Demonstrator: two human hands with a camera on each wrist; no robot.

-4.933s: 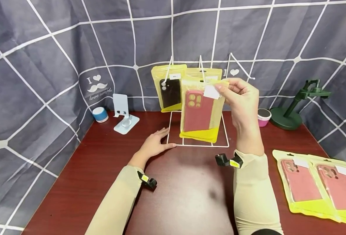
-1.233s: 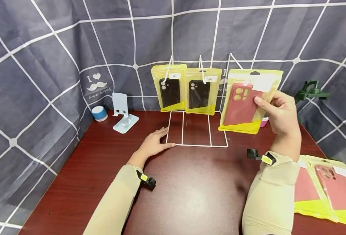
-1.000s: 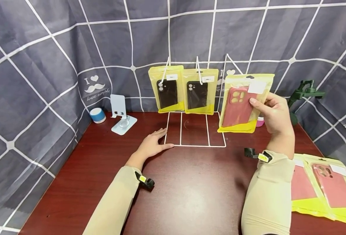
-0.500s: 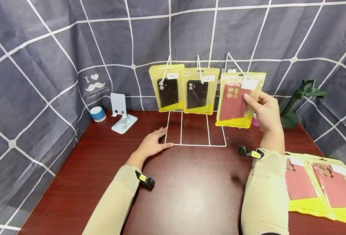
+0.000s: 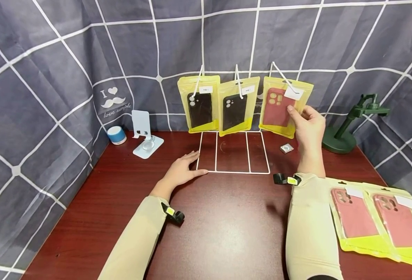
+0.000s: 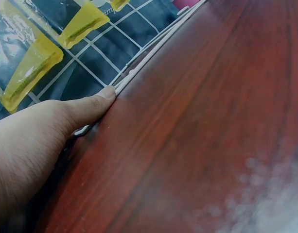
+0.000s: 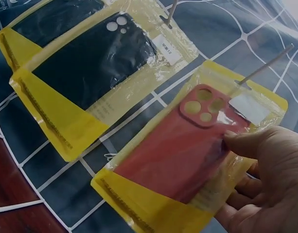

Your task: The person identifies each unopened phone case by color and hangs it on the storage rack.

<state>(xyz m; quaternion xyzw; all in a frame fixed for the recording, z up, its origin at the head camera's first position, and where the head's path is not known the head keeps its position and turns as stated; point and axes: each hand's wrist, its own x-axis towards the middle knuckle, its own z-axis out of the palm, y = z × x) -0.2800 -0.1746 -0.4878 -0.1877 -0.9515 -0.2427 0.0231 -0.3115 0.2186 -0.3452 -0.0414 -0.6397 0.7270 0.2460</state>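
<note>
My right hand (image 5: pixel 309 126) pinches a yellow-edged bag with a red phone case (image 5: pixel 275 107) by its right side. In the right wrist view, the rack's right hook (image 7: pixel 268 64) passes through that bag's hang hole, and my thumb lies on the front of the red case (image 7: pixel 187 141). Two bagged black phone cases hang on the other hooks: one on the left (image 5: pixel 200 111) and a slightly tilted one in the middle (image 5: pixel 234 111). My left hand (image 5: pixel 179 171) rests at the left front corner of the white wire rack (image 5: pixel 234 172), thumb touching its base wire.
Two more bagged red phone cases (image 5: pixel 354 214) lie overlapping on the table at right. A green stand (image 5: pixel 342 132) and a small square object (image 5: pixel 286 148) stand behind. A light-blue phone stand (image 5: pixel 146 136) and a blue speaker (image 5: pixel 116 135) are at back left.
My right hand has carried the bagged red case from before the middle hook rightward, then back onto the right hook. The middle bag now tilts. My left hand has stayed put.
</note>
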